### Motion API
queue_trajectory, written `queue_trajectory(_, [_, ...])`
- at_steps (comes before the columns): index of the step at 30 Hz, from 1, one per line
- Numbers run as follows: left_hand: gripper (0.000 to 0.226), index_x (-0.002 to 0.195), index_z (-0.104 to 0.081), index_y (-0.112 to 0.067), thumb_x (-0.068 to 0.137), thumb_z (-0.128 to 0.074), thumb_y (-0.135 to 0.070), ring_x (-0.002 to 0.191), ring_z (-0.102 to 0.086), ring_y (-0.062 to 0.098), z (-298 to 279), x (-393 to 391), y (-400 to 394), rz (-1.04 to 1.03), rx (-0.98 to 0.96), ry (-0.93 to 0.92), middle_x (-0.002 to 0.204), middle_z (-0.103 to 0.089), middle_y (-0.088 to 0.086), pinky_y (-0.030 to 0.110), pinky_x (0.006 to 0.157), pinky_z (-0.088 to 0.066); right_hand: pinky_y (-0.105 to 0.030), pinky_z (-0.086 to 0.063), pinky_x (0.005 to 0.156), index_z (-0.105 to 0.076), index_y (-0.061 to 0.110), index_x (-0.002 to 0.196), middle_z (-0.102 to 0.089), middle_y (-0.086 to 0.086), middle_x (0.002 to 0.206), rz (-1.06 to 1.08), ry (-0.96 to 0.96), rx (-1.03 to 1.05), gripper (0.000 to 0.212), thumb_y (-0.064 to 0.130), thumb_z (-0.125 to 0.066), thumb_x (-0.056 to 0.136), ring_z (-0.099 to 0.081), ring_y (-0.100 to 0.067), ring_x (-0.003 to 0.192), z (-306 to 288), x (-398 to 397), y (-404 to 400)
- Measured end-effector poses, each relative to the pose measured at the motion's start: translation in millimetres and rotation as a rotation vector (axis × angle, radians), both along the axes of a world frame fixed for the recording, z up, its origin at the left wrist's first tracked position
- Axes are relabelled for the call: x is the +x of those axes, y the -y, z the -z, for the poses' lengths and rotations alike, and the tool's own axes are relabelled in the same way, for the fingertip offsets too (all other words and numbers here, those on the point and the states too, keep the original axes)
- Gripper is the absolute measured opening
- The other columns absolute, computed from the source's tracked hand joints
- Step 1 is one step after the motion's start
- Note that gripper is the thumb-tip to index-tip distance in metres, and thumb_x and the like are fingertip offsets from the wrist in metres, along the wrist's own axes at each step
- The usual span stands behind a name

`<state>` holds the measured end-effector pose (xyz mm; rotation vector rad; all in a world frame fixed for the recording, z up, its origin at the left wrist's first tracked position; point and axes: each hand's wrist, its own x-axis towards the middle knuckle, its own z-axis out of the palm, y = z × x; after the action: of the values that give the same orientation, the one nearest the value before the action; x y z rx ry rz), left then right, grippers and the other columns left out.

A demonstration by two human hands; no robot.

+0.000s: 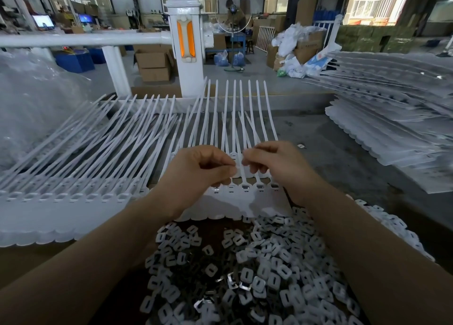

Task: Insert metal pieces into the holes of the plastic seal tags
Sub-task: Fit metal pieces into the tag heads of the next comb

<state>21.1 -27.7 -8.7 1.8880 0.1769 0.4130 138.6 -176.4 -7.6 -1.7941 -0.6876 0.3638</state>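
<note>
A sheet of joined white plastic seal tags (235,202) lies on the table in front of me, its long tails fanning away and a row of square holes along its heads. My left hand (198,170) and my right hand (272,163) hover over that row, fingertips almost touching. The left thumb and forefinger pinch something small and white at the tag straps; whether it is a metal piece cannot be told. The right fingers are curled in a pinch beside it, their contents hidden. A heap of small square metal pieces (257,268) lies near me.
Another sheet of tags (61,202) lies to the left, overlapping the working one. A tall stack of tag sheets (392,128) fills the right side. A clear plastic bag (31,99) sits far left. A white post (186,55) stands behind the table.
</note>
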Motion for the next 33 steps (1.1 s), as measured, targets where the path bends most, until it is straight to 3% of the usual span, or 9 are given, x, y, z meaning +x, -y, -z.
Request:
queue_trajectory(5, [0.008,0.086,-0.076,-0.014,0.081,-0.077,-0.008,0.070,-0.071,0.005,2,2,2,-0.050,0.103,0.102,0.078,-0.076,-0.005,0.012,0.065,-0.051,-0.007,-0.042,0.056,-0.074,0.018,0.079,-0.070,0.012,0.066,-0.142,0.031,-0.042,0.018,0.026,-0.064,0.092,-0.059,0.005,0.061,0,-3,-1])
queue_trajectory(11, [0.012,0.090,-0.076,-0.015,0.082,-0.076,-0.007,0.073,-0.072,0.006,2,3,-1,-0.095,0.075,0.059,0.080,-0.076,-0.005,0.012,0.065,-0.052,-0.021,-0.048,0.070,-0.074,0.020,0.083,-0.071,0.010,0.072,-0.145,0.020,-0.056,0.009,0.024,-0.067,0.089,-0.063,0.001,0.069,3,-2,-2])
queue_trajectory(14, [0.007,0.094,-0.070,-0.010,0.090,-0.067,-0.006,0.071,-0.072,0.012,1,5,-3,-0.126,-0.122,0.019,0.079,-0.076,0.003,0.015,0.060,-0.052,-0.010,-0.046,0.061,-0.073,0.024,0.084,-0.071,0.011,0.073,-0.116,0.038,-0.034,0.007,0.025,-0.068,0.089,-0.063,0.002,0.070,2,-2,-2])
queue_trajectory(16, [0.007,0.093,-0.071,-0.010,0.092,-0.064,-0.010,0.069,-0.071,0.012,0,7,-5,-0.148,-0.152,-0.016,0.078,-0.075,0.003,0.018,0.060,-0.053,-0.007,-0.045,0.058,-0.072,0.025,0.083,-0.071,0.011,0.074,-0.104,0.058,-0.023,0.007,0.026,-0.068,0.089,-0.064,0.000,0.071,3,-2,-3])
queue_trajectory(23, [0.008,0.087,-0.074,-0.018,0.089,-0.070,-0.025,0.063,-0.065,0.004,0,12,-4,-0.152,-0.023,-0.088,0.074,-0.074,-0.002,0.023,0.063,-0.050,-0.009,-0.046,0.057,-0.071,0.028,0.081,-0.070,0.010,0.078,-0.088,0.124,-0.021,0.007,0.028,-0.069,0.088,-0.062,-0.002,0.071,4,-2,-4])
queue_trajectory(29, [0.006,0.083,-0.074,-0.017,0.085,-0.073,-0.023,0.058,-0.061,0.002,-2,16,-5,-0.173,-0.038,-0.126,0.069,-0.072,-0.004,0.014,0.055,-0.046,-0.007,-0.043,0.056,-0.072,0.025,0.080,-0.070,0.008,0.072,-0.060,0.082,0.013,0.010,0.023,-0.068,0.089,-0.061,0.004,0.065,6,-1,-6])
queue_trajectory(33, [0.008,0.075,-0.075,-0.022,0.082,-0.077,-0.025,0.064,-0.062,0.009,1,22,2,-0.198,0.028,-0.150,0.072,-0.071,-0.003,0.018,0.056,-0.048,-0.008,-0.037,0.042,-0.072,0.015,0.088,-0.065,0.002,0.071,0.138,0.018,0.000,0.012,0.021,-0.062,0.092,-0.050,0.007,0.045,13,5,-10])
